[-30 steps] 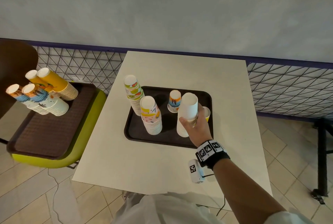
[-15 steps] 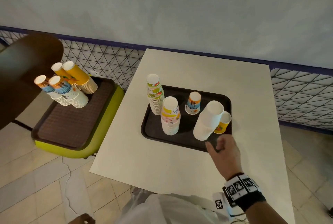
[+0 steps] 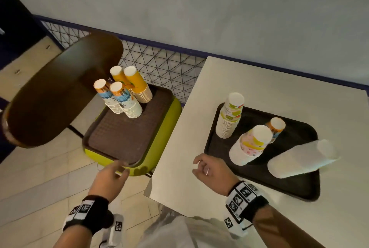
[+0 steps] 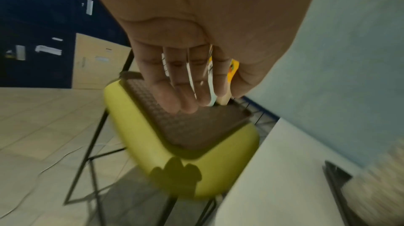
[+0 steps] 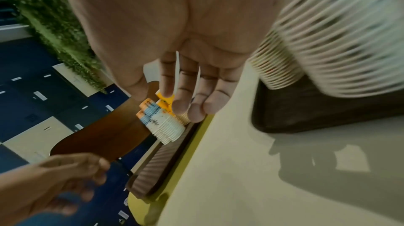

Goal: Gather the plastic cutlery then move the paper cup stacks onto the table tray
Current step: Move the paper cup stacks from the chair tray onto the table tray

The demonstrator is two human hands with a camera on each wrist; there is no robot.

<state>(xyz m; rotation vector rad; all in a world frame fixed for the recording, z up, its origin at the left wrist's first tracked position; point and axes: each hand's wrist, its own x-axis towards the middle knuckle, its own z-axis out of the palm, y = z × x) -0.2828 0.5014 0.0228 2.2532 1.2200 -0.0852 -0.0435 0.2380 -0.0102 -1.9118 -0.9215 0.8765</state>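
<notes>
Roughly halfway, I judge: four cup stacks already stand on the table tray [image 3: 295, 186] at 3 o'clock (a white stack [image 3: 301, 160] leans beside them), while four stacks [image 3: 124, 93] wait on the chair tray [image 3: 119, 140] at 10 o'clock. Both the left hand [image 3: 108, 178] and the right hand [image 3: 213, 170] are loose-fingered, holding nothing. No cutlery is visible.

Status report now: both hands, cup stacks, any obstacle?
Left hand and right hand open, holding nothing. Four cup stacks on chair tray. Nothing blocking.
</notes>
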